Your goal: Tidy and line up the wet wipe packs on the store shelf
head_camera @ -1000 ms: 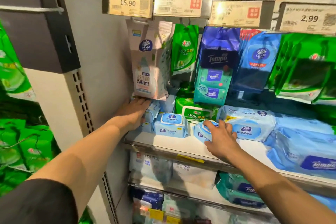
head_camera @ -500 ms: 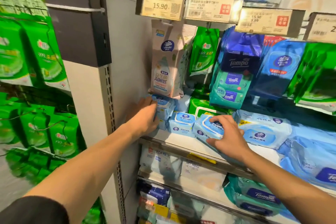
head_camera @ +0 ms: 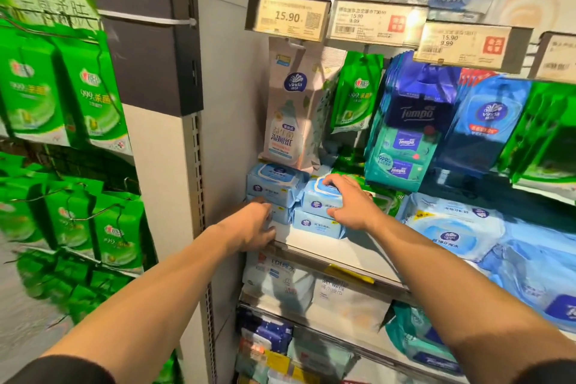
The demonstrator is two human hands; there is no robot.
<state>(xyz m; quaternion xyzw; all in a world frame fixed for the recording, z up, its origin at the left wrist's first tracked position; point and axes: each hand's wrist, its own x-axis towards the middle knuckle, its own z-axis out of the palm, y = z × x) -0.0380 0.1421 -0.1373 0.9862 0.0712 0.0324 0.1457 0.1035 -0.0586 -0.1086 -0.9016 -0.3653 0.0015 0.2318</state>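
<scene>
Small light-blue wet wipe packs stand in two stacks of two at the left end of the shelf (head_camera: 314, 245). My right hand (head_camera: 350, 204) lies over the upper pack (head_camera: 314, 201) of the right stack, fingers across its lid and thumb on its front face, holding it on the lower pack (head_camera: 316, 224). My left hand (head_camera: 251, 227) is at the front of the left stack's bottom pack (head_camera: 282, 217), fingers curled on its left end and thumb beneath. The top left pack (head_camera: 274, 184) sits untouched against the side panel.
Large blue wipe packs (head_camera: 448, 227) lie on the shelf to the right. Pink, green and blue packs hang above from hooks under price tags (head_camera: 288, 17). The grey upright (head_camera: 218, 134) bounds the shelf on the left, with green packs (head_camera: 90, 97) hanging beyond it.
My right hand carried its small pack to the left and onto the pack beside the left stack. My left hand dropped from the upper left pack to the lower one.
</scene>
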